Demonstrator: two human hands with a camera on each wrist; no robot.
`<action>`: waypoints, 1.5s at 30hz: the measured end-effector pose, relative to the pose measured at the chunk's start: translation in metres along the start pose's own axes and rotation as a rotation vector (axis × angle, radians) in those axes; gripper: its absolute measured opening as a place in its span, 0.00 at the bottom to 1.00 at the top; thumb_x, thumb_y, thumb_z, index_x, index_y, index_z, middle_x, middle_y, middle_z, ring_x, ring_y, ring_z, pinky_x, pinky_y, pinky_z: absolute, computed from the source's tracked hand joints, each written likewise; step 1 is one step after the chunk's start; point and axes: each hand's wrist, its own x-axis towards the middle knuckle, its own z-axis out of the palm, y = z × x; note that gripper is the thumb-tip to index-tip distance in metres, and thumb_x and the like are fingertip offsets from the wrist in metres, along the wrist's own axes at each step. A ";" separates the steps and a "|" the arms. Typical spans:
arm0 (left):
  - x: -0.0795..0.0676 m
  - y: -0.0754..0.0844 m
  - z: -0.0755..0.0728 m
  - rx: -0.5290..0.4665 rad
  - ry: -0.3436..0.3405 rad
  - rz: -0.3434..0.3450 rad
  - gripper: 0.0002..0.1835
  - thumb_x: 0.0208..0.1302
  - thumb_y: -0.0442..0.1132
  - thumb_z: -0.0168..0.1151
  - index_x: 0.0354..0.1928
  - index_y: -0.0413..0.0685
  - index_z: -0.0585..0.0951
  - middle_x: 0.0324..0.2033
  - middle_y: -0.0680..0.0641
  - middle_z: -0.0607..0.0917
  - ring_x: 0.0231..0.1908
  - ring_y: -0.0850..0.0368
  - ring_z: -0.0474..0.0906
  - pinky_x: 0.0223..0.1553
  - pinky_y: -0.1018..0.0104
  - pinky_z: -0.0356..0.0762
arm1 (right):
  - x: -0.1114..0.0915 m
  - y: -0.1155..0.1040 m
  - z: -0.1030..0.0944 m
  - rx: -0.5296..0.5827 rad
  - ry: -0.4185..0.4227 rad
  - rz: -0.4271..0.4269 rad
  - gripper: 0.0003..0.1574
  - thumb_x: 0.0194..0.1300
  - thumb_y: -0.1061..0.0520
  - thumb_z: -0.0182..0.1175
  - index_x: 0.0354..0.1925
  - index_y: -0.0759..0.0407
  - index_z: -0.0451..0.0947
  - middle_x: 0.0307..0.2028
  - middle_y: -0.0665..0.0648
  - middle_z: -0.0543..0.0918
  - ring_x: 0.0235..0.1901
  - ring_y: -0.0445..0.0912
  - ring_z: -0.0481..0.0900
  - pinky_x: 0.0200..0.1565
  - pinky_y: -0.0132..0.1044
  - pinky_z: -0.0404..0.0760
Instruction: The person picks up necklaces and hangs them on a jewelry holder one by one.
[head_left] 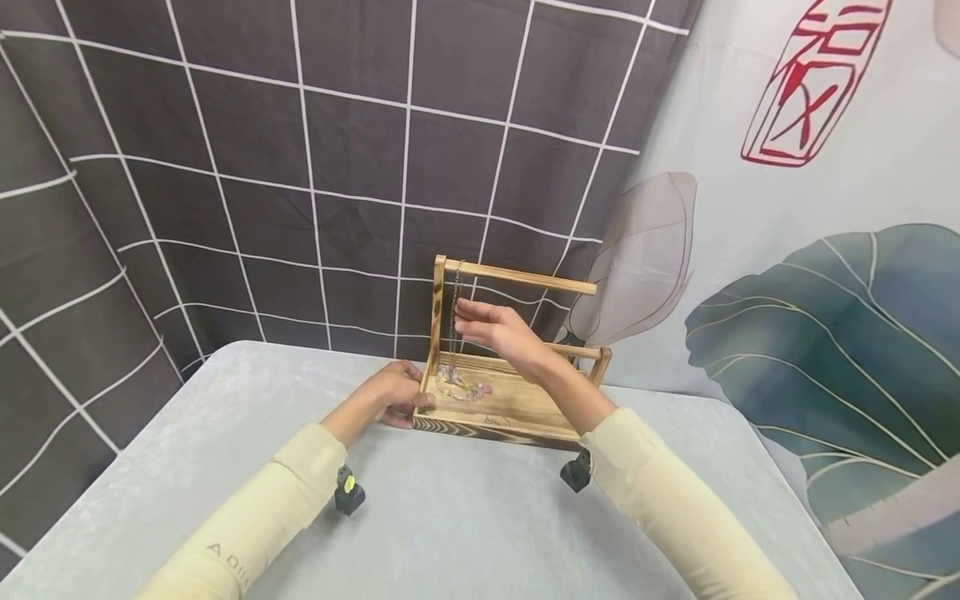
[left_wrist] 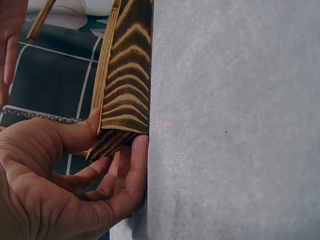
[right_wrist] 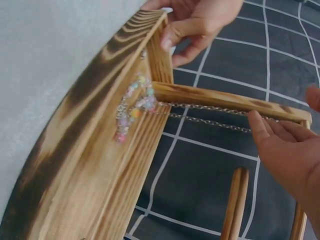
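A wooden jewelry stand [head_left: 480,431] has a shallow tray base, an upper bar [head_left: 525,277] and a lower bar. From the upper bar's left end hangs a metal chain [head_left: 453,321], and its pastel beads [right_wrist: 132,112] lie in the left part of the tray. My left hand [head_left: 393,392] grips the tray's left end, thumb at the rim and fingers round the outer side, as the left wrist view shows. With fingers extended, my right hand [head_left: 504,332] reaches in below the upper bar; its fingertips [right_wrist: 254,116] are right at the chain.
The stand is on a table with a pale grey cloth [head_left: 465,525], near its back edge. Behind hangs a dark curtain with a white grid [head_left: 352,150], and to the right a white cloth [head_left: 697,108] printed with leaves.
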 end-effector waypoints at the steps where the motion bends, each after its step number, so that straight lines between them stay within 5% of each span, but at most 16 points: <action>1: 0.000 0.000 0.000 0.000 -0.001 0.000 0.29 0.73 0.31 0.74 0.69 0.39 0.71 0.42 0.38 0.90 0.40 0.49 0.90 0.40 0.55 0.99 | -0.002 0.001 0.001 -0.028 -0.011 0.004 0.42 0.86 0.56 0.57 0.88 0.68 0.57 0.87 0.68 0.64 0.85 0.62 0.68 0.88 0.52 0.71; 8: 0.000 0.001 0.000 0.016 -0.001 0.001 0.28 0.73 0.31 0.73 0.68 0.38 0.71 0.43 0.38 0.90 0.42 0.49 0.90 0.40 0.57 0.99 | -0.010 0.013 0.005 -0.198 -0.106 0.029 0.44 0.92 0.43 0.47 0.90 0.65 0.53 0.90 0.64 0.58 0.87 0.65 0.64 0.91 0.62 0.62; 20: -0.001 0.002 -0.003 0.012 0.004 -0.006 0.29 0.73 0.32 0.75 0.68 0.40 0.71 0.43 0.37 0.90 0.41 0.50 0.90 0.40 0.56 0.99 | -0.019 0.038 0.002 -0.297 -0.160 0.048 0.42 0.93 0.43 0.46 0.89 0.67 0.56 0.89 0.66 0.61 0.89 0.63 0.59 0.91 0.63 0.61; 29: -0.001 0.001 -0.003 0.007 0.011 -0.009 0.28 0.73 0.32 0.75 0.68 0.40 0.72 0.44 0.37 0.91 0.41 0.49 0.91 0.40 0.56 0.99 | -0.029 0.064 -0.006 -0.481 -0.134 -0.002 0.33 0.91 0.51 0.50 0.81 0.70 0.71 0.78 0.71 0.78 0.77 0.65 0.78 0.81 0.60 0.80; 32: 0.001 0.001 -0.003 0.001 0.007 -0.009 0.28 0.73 0.32 0.75 0.68 0.41 0.72 0.44 0.37 0.91 0.41 0.49 0.91 0.40 0.57 0.99 | -0.032 0.071 -0.010 -0.509 -0.140 0.019 0.31 0.89 0.53 0.52 0.79 0.69 0.74 0.73 0.70 0.83 0.66 0.65 0.87 0.75 0.59 0.85; 36: 0.001 0.002 -0.003 -0.006 0.007 -0.012 0.28 0.73 0.31 0.74 0.68 0.41 0.72 0.44 0.37 0.92 0.41 0.49 0.91 0.41 0.56 0.99 | -0.032 0.081 -0.015 -0.619 -0.157 0.028 0.29 0.88 0.55 0.52 0.76 0.67 0.78 0.70 0.68 0.86 0.62 0.61 0.88 0.73 0.60 0.86; 40: -0.001 0.003 -0.003 -0.004 0.009 -0.018 0.28 0.73 0.31 0.74 0.69 0.42 0.72 0.44 0.37 0.92 0.42 0.49 0.91 0.42 0.56 0.99 | -0.033 0.090 -0.021 -0.708 -0.171 0.032 0.28 0.89 0.54 0.51 0.76 0.64 0.79 0.74 0.65 0.84 0.76 0.62 0.80 0.82 0.63 0.78; 45: -0.002 0.002 -0.001 0.000 0.012 -0.023 0.29 0.72 0.31 0.75 0.69 0.41 0.72 0.45 0.36 0.92 0.42 0.48 0.91 0.42 0.55 1.00 | -0.031 0.110 -0.033 -0.770 -0.227 -0.044 0.30 0.91 0.47 0.49 0.77 0.59 0.80 0.76 0.64 0.83 0.78 0.63 0.78 0.84 0.63 0.76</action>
